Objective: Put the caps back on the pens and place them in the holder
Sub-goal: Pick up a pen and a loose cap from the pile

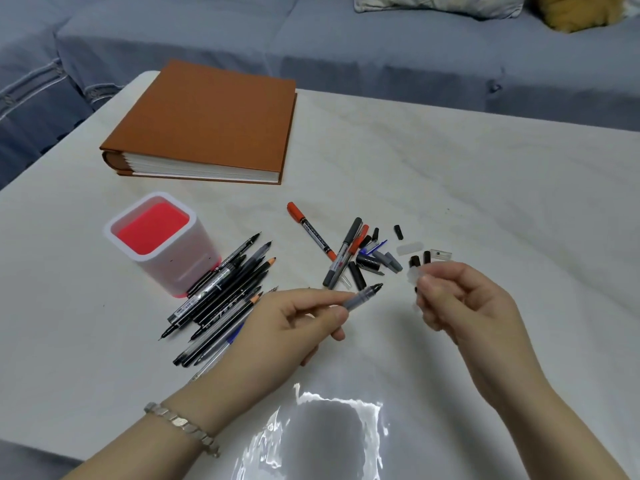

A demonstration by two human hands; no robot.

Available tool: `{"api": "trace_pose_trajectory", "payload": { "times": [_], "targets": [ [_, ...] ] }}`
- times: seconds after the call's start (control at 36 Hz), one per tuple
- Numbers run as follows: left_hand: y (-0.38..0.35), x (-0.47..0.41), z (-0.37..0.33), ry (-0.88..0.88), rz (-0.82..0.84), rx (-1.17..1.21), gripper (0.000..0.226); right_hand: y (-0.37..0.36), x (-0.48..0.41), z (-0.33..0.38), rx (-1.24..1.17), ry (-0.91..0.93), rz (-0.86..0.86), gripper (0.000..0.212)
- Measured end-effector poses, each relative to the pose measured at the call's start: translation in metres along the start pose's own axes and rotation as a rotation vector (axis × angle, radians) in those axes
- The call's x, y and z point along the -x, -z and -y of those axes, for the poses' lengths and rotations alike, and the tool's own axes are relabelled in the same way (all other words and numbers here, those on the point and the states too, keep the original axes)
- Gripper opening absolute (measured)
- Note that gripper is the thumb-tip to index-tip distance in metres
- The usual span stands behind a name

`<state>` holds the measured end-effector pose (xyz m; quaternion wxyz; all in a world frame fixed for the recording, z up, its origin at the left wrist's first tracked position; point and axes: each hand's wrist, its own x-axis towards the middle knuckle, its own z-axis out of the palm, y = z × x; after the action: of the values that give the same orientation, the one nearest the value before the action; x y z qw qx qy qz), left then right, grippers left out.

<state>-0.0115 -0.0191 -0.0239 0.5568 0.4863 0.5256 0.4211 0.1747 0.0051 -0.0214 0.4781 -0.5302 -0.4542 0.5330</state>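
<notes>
Left hand (291,323) pinches a grey translucent pen (363,296) between thumb and curled fingers, tip uncapped and pointing right and slightly up, above the table (485,188) near the middle of its near edge. Right hand (464,306) holds a small clear cap (414,277) between thumb and fingertips, other fingers loosely curled; cap is blurred, so which end is open cannot be told. Cap and pen tip are near but apart, not yet aligned. Step in hand, as judged: seat this cap on this pen. To do it well: turn the cap so its open mouth faces the tip, bring the two axes into line before closing the gap, then push straight along the barrel until it stops; a skewed push may smear ink on the fingers or jam the cap. Left grip sits far enough back on the barrel to leave the cap room. Holder (162,244), white with a red interior, stands upright toward the left edge and shows no pens inside. Pile of uncapped pens (221,296) lies just beside it on the near side, touching its base. Loose caps (377,261) and a few more pens are scattered mid-table, just beyond the hands. Brown album (204,123) lies closed at the far left corner, well apart. Most of the task appears left to do.
</notes>
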Motion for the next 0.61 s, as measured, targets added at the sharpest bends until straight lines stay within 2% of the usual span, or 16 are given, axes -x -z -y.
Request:
{"api": "trace_pose_trajectory", "payload": {
  "times": [0.06,0.14,0.31,0.44,0.5,0.61],
  "targets": [
    [0.001,0.0,0.001,0.0,0.01,-0.022,0.031,0.003,-0.001,-0.001,0.064,0.012,0.031,0.003],
    [0.001,0.001,0.002,0.01,0.042,-0.04,0.019,0.005,-0.003,-0.004,0.131,0.042,0.068,0.009],
    [0.001,0.002,0.001,0.019,0.058,-0.107,0.015,0.003,-0.003,-0.004,0.153,0.09,0.149,0.01],
    [0.001,0.003,-0.002,0.009,0.073,-0.175,0.022,0.003,-0.002,-0.004,0.254,0.107,0.237,0.01],
    [0.002,0.004,0.0,-0.011,0.09,-0.255,0.023,0.003,-0.001,-0.005,0.316,0.106,0.273,0.004],
    [0.003,0.004,0.005,-0.062,0.091,-0.393,0.022,0.002,0.004,-0.013,0.4,0.092,0.367,0.008]
  ]
}}
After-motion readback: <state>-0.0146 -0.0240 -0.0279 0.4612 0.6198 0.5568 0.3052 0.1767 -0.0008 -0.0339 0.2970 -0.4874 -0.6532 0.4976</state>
